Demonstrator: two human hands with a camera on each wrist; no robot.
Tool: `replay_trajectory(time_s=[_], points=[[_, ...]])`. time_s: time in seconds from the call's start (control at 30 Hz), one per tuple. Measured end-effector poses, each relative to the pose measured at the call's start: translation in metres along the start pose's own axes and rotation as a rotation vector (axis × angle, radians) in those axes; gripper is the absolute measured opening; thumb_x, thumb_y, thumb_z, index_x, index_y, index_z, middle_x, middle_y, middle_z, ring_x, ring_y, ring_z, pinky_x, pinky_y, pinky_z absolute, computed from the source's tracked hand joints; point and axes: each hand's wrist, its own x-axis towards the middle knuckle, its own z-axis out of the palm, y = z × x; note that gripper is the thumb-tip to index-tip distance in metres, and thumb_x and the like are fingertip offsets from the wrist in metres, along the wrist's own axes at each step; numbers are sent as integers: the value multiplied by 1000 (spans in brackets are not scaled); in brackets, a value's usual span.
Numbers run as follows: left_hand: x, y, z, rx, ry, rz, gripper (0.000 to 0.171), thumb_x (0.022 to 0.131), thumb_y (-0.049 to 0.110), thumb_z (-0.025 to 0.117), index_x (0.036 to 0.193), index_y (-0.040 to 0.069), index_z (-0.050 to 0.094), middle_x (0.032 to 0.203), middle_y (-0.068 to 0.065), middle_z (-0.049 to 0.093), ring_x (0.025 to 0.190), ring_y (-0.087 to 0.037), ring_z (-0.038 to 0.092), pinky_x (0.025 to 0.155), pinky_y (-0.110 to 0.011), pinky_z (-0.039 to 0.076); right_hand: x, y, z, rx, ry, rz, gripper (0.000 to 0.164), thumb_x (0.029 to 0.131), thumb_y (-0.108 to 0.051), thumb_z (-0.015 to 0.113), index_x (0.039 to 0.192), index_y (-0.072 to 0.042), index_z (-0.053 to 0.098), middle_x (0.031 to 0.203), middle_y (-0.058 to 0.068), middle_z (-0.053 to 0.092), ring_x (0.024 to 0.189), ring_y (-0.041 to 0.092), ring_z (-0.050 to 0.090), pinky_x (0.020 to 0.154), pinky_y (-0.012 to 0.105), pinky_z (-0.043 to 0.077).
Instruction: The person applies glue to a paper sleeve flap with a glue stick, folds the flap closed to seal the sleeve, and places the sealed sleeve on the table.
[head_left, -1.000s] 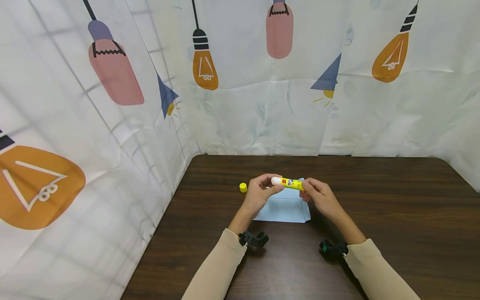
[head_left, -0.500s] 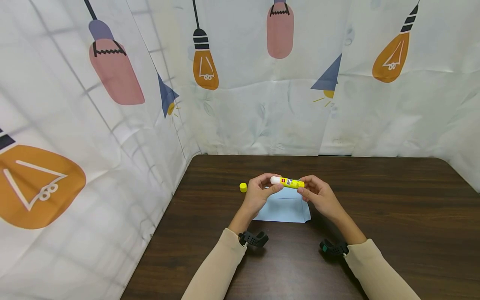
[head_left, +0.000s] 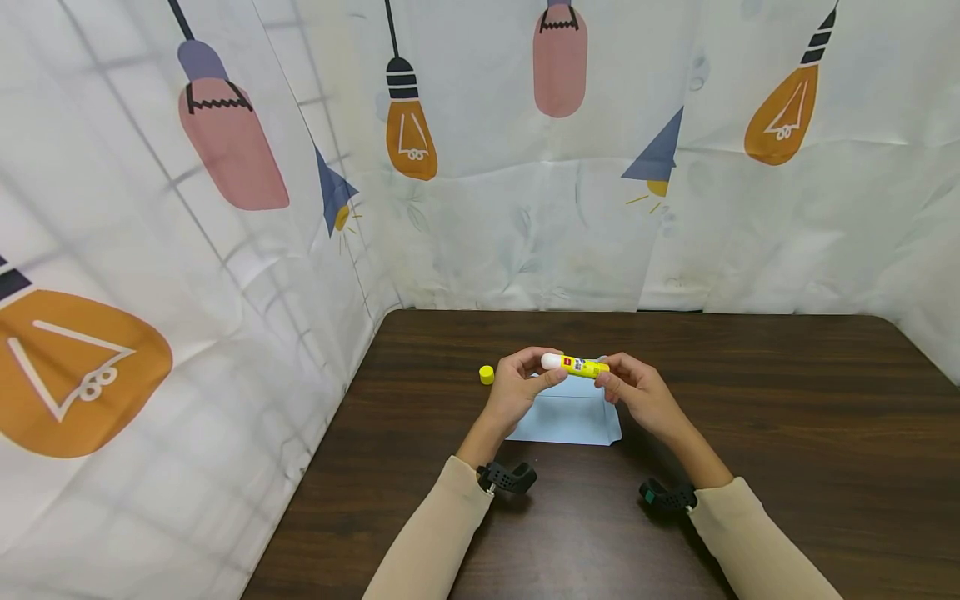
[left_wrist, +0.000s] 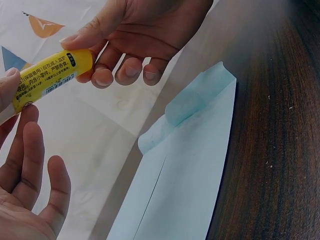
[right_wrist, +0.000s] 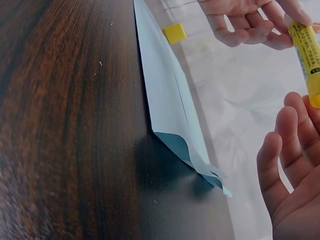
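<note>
A yellow glue stick (head_left: 581,366) with a white end is held level above the table between both hands. My left hand (head_left: 519,385) pinches it near the white end with thumb and fingers. At its yellow base, my right hand (head_left: 637,390) grips with thumb and forefinger; the other fingers curve loosely, as the left wrist view shows. Below the hands lies a light blue paper envelope (head_left: 566,421), its flap edge (left_wrist: 195,102) lifted and curling at one end. The yellow cap (head_left: 486,375) stands on the table left of the left hand.
The dark wood table (head_left: 787,433) reaches back to a white curtain (head_left: 510,225) printed with lamps, which also runs along the left side. Black bands (head_left: 507,478) sit on both wrists.
The right hand's fingers have shifted at the glue stick's base, the thumb moving down and the forefinger up over it. The left hand, envelope and cap stay where they were.
</note>
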Motion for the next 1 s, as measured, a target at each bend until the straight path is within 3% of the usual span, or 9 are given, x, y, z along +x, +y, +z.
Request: replay_trajectory(time_s=[0.3,0.7,1.0], points=[[0,-2,0,0,-16,0,31,89,8,79,119,4,72,113,-9,73,95,-12,63,77,-22,49,0,1,0,-14,-6,2,29,109,-23,51,109,3,63,92,25,65,72,22,57,69,36,53],[0,0,0,0,-34,-1,30,90,8,78,119,3,72,113,-11,72,94,-11,62,75,-21,50,0,-1,1,-12,-22,7,40,111,-23,45,100,12,61,83,15,61,75,19,59,71,28,55],[-1,1,0,4,-52,0,30,91,8,77,120,3,72,117,-15,71,94,-11,62,75,-21,50,0,-1,2,-2,-25,31,44,111,-25,44,96,12,61,83,14,60,75,19,60,71,27,56]])
